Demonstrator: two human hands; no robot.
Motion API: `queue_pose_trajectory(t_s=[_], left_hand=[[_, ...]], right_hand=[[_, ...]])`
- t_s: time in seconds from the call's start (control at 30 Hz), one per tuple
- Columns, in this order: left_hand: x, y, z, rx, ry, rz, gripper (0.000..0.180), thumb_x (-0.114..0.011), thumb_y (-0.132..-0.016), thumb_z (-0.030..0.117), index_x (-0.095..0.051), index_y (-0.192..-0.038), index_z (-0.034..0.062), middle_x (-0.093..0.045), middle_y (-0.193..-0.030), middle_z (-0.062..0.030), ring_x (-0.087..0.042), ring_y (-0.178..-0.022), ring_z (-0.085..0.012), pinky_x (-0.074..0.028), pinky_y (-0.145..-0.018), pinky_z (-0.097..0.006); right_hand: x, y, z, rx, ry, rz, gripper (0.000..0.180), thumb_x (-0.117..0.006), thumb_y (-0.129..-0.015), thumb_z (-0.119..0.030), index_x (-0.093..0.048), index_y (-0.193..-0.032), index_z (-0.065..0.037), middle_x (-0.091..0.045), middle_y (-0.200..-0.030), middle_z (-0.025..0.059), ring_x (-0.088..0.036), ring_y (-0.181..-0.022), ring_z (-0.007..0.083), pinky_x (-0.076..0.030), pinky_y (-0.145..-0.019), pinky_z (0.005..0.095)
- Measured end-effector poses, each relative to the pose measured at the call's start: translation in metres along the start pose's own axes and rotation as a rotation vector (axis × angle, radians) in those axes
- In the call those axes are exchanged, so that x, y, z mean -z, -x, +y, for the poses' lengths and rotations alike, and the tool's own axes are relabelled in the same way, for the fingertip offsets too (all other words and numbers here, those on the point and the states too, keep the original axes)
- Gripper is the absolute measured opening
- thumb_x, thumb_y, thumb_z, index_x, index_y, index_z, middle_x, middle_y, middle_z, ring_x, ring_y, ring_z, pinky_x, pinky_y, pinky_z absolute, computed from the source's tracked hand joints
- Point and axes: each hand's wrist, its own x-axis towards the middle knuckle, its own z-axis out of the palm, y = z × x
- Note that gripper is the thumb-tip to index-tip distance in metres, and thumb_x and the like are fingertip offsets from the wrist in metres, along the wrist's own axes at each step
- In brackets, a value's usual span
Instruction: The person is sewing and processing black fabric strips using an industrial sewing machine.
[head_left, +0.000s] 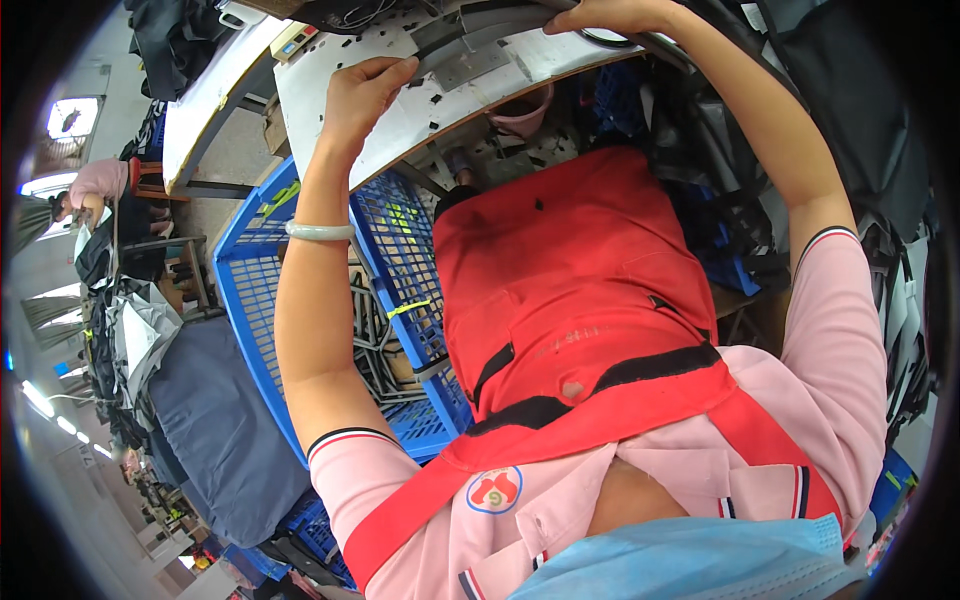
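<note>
Left hand: thumb and fingertips pinched on grey strip
Right hand: at the strip; cannot tell how tightly closed
Strip: curves over white bench, beyond its near edge

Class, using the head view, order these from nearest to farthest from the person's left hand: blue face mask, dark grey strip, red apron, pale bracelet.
1. Dark grey strip: at the fingertips of the left hand.
2. Pale bracelet: on the left forearm.
3. Red apron: right of the forearm.
4. Blue face mask: at the lower edge.
</note>
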Motion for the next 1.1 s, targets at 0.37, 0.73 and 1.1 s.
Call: queue_pose_trajectory(t_s=[0.37, 0.73, 1.1], left_hand=[[0.008, -0.019, -0.001, -0.027, 0.07, 0.064, 0.028, -0.074, -0.086, 0.024, -0.074, -0.096, -0.0016, -0.051, -0.061, 0.0038, -0.04, -0.055, -0.0043, -0.029, -0.05, -0.022], [0.014, -0.013, -0.002, -0.044, 0.137, 0.04, 0.027, -0.072, -0.088, 0.022, -0.073, -0.099, -0.0023, -0.053, -0.063, 0.0024, -0.042, -0.056, -0.005, -0.031, -0.051, -0.021], [0.024, -0.009, -0.113, 0.07, -0.057, 0.113, 0.03, -0.066, -0.091, 0.023, -0.069, -0.109, -0.0015, -0.069, -0.093, -0.0074, -0.062, -0.081, -0.0128, -0.052, -0.072, -0.026]], right_hand=[[0.009, -0.016, -0.003, 0.044, -0.124, 0.072, 0.047, -0.078, -0.072, -0.028, -0.064, -0.109, -0.003, -0.068, -0.086, 0.0108, -0.063, -0.082, 0.0198, -0.048, -0.076, 0.0338], [-0.002, -0.008, -0.002, 0.054, -0.168, 0.156, 0.042, -0.079, -0.071, -0.027, -0.064, -0.103, -0.004, -0.066, -0.08, 0.0084, -0.061, -0.074, 0.0162, -0.047, -0.071, 0.0325], [-0.041, 0.167, -0.028, -0.051, -0.724, -0.063, 0.044, -0.073, -0.08, -0.026, -0.058, -0.113, 0.0, -0.069, -0.094, 0.0129, -0.067, -0.087, 0.0221, -0.051, -0.078, 0.0354]])
